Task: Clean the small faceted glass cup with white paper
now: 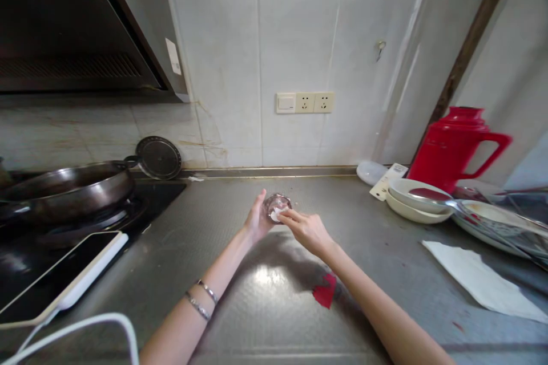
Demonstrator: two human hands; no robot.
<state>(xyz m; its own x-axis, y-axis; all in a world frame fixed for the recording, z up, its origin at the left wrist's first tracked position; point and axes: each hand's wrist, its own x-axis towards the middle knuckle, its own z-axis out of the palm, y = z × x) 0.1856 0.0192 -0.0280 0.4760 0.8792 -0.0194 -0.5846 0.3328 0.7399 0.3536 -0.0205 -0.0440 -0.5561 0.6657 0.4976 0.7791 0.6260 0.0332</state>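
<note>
My left hand [257,222] holds a small, shiny glass dish [274,201] just above the counter, its fingers curled round the left side and the thumb pointing up. The dish is tilted so that its hollow faces me. My right hand [311,232] is closed, its fingertips pinching a white wad of tissue [275,214] that is pressed against the inside of the dish. How far the tissue reaches into the dish is partly hidden by the fingers. Close to my right forearm a torn red scrap [325,291] lies on the counter.
A steel pan [85,191] sits on the stove at left, behind a phone [60,276] with a white cable [85,322]. At right stand a red thermos jug [456,148], stacked bowls [417,214], a patterned dish [492,217] and a white paper sheet [483,282].
</note>
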